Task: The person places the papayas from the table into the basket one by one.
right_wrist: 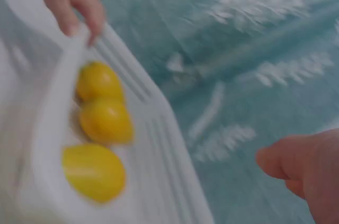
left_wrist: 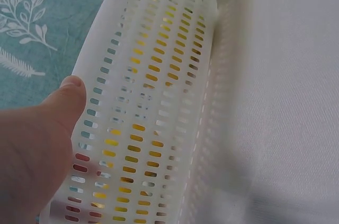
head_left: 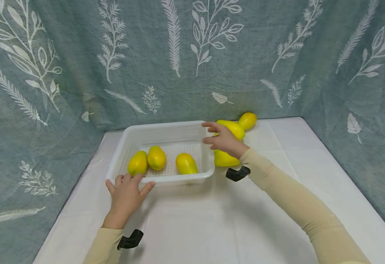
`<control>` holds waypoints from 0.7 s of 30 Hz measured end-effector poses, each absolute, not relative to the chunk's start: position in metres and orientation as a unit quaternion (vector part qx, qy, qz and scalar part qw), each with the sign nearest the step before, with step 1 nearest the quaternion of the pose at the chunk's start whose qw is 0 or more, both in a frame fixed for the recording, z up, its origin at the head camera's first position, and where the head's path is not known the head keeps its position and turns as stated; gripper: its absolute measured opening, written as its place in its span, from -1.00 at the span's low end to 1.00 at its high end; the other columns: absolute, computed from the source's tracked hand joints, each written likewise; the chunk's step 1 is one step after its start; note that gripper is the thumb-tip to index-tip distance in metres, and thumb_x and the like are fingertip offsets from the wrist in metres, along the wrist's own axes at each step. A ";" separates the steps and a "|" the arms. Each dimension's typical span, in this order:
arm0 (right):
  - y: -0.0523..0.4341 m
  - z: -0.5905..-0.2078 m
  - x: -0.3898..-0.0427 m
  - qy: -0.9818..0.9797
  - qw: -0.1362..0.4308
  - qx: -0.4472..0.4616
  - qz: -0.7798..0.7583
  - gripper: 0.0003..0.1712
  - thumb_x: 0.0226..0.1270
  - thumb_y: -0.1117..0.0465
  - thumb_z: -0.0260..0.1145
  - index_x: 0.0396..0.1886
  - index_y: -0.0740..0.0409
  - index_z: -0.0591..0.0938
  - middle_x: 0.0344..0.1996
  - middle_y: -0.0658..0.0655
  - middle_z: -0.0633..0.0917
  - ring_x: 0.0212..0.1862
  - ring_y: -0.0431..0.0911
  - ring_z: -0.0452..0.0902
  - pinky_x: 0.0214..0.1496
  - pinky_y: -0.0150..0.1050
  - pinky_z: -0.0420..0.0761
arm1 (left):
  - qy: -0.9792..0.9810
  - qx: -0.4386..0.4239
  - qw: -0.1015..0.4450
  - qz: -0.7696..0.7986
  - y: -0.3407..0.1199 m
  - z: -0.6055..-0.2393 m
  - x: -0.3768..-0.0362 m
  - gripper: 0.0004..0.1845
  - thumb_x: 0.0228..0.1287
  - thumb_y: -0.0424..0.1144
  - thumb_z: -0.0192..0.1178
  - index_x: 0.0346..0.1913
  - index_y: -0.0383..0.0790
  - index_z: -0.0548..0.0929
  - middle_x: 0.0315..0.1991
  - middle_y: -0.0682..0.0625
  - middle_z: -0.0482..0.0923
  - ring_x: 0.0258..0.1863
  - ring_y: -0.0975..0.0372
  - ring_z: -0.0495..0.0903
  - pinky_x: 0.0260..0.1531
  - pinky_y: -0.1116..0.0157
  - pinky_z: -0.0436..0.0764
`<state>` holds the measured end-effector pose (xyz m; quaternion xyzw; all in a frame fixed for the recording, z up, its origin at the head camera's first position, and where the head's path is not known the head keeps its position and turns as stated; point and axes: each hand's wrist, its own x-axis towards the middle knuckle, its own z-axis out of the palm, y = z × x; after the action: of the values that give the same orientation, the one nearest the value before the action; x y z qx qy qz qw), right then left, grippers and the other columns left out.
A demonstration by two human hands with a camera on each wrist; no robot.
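A white perforated plastic basket (head_left: 175, 178) stands on the table with three yellow mango-like fruits inside: a pair touching at the left (head_left: 156, 157) and a single fruit (head_left: 186, 163) further right. My left hand (head_left: 126, 198) grips the front rim near the left corner; in the left wrist view its thumb (left_wrist: 71, 97) presses the outer wall and fingers show through the slots. Over the basket's right rim, my right hand (head_left: 226, 141) hovers with fingers spread and nothing in them. Behind and under it lie more yellow fruits (head_left: 226, 158), partly hidden by the hand.
A small yellow fruit (head_left: 247, 121) lies near the table's back edge, against a longer yellow one (head_left: 233, 128). White cloth (head_left: 278, 205) covers the table. A grey-green curtain (head_left: 166, 91) with white leaf patterns hangs behind and at both sides.
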<state>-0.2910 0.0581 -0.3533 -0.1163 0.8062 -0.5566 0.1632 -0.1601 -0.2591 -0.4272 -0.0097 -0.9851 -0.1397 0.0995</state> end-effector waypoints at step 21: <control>0.178 -0.401 -0.275 0.813 0.114 0.064 -0.567 -0.19 0.55 0.20 0.16 0.67 0.00 0.04 0.61 0.41 -0.01 0.52 0.34 0.23 0.37 0.18 0.52 | -0.986 -0.011 0.084 -0.144 -0.257 -0.426 -0.162 -0.38 0.42 0.14 0.22 0.22 -0.36 0.59 0.13 -0.54 0.47 0.27 -0.50 0.24 0.24 -0.61 -0.21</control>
<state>-0.2753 0.1777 -0.4007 0.0636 0.8132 -0.5671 0.1141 -0.1617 -0.2572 -0.4258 -0.0109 -0.9859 -0.1442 0.0839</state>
